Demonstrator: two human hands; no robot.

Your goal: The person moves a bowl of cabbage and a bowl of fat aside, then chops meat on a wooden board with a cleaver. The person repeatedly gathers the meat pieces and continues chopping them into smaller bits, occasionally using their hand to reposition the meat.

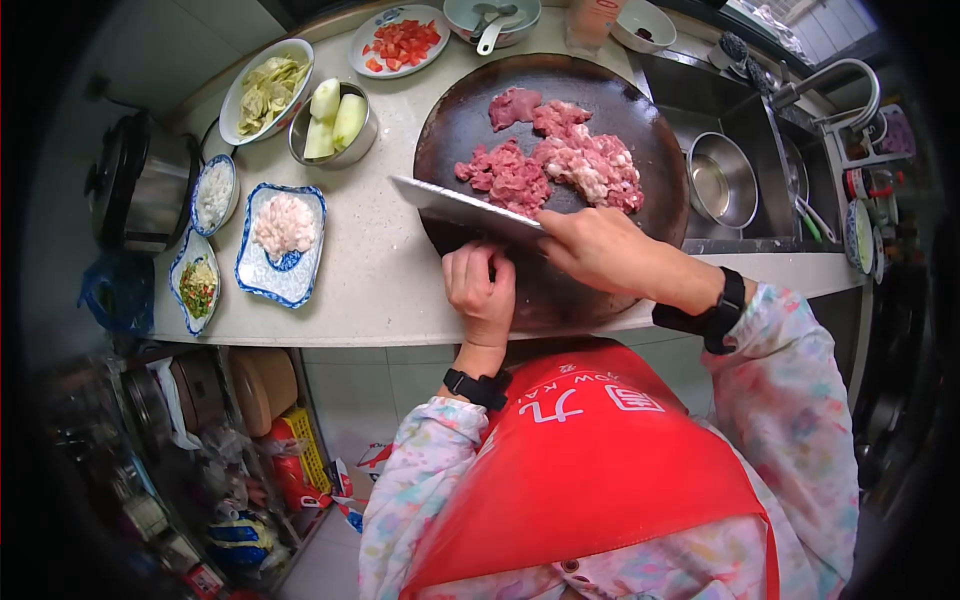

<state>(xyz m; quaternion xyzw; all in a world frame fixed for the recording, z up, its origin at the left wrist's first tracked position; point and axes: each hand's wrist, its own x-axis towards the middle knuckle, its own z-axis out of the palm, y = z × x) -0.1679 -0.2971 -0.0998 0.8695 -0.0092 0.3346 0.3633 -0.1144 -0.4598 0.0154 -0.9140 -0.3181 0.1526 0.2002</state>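
My right hand (pixel 600 250) is wrapped round the handle end of a wide cleaver (pixel 465 208), whose blade points left over the near left edge of a round dark board (pixel 640 120). Just below the blade, my left hand (pixel 480 285) has its fingers curled in at the board's near edge; anything inside them is hidden. Beyond the cleaver lie chopped red meat (pixel 505 175), a paler, fattier pile of chopped meat (pixel 590 168) and a smooth dark pink piece of meat (pixel 514 107).
Left on the counter (pixel 370 270) are a tray of pale mince (pixel 284 225), a steel bowl of pale green vegetable pieces (pixel 350 120) and small dishes. Diced tomato (pixel 403 44) sits on a plate behind. The sink at right holds a steel bowl (pixel 722 180).
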